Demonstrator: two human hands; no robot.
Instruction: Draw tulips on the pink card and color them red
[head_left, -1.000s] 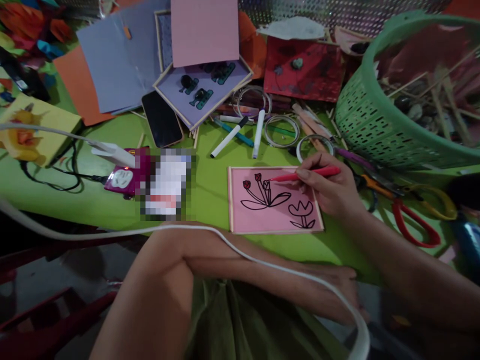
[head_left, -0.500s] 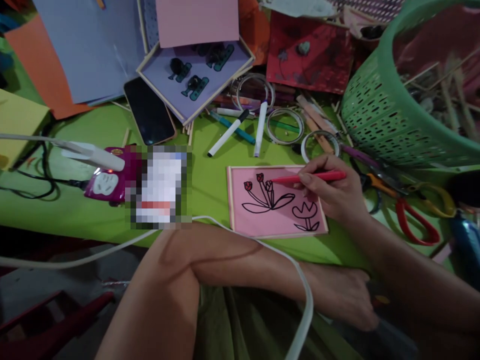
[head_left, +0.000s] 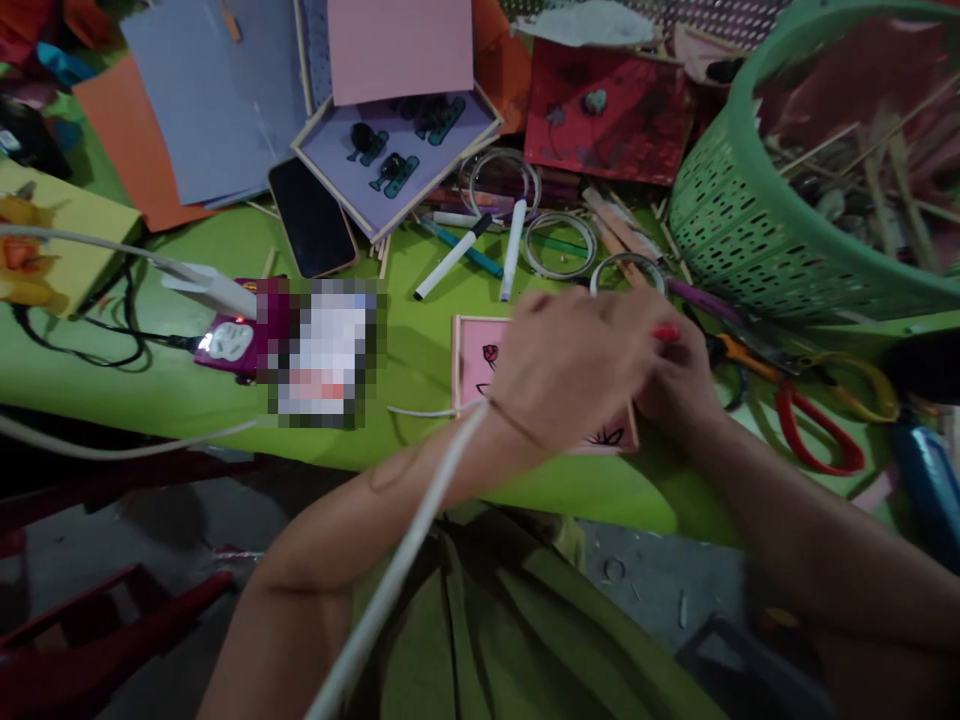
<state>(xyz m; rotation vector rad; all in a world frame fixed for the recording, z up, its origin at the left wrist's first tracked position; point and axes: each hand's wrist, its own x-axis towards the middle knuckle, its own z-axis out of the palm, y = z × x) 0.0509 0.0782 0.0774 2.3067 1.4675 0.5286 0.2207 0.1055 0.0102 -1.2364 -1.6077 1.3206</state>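
Framed pink card (head_left: 471,372): observed lying flat on the green counter (head_left: 420,350), on the near side of the green basket (head_left: 739,215) and to its left, apart from it. The pink sheet is edged by thin, pale wooden strips. One red-filled flower head outlined in black is seen at the left; black leaf outlines are seen at the lower right. The middle is covered by the left hand (head_left: 566,370).

Red pen (head_left: 665,332): held in the right hand (head_left: 679,375), left of the basket and on its near side. Only one rounded red end is exposed; the tip is hidden by the hands.
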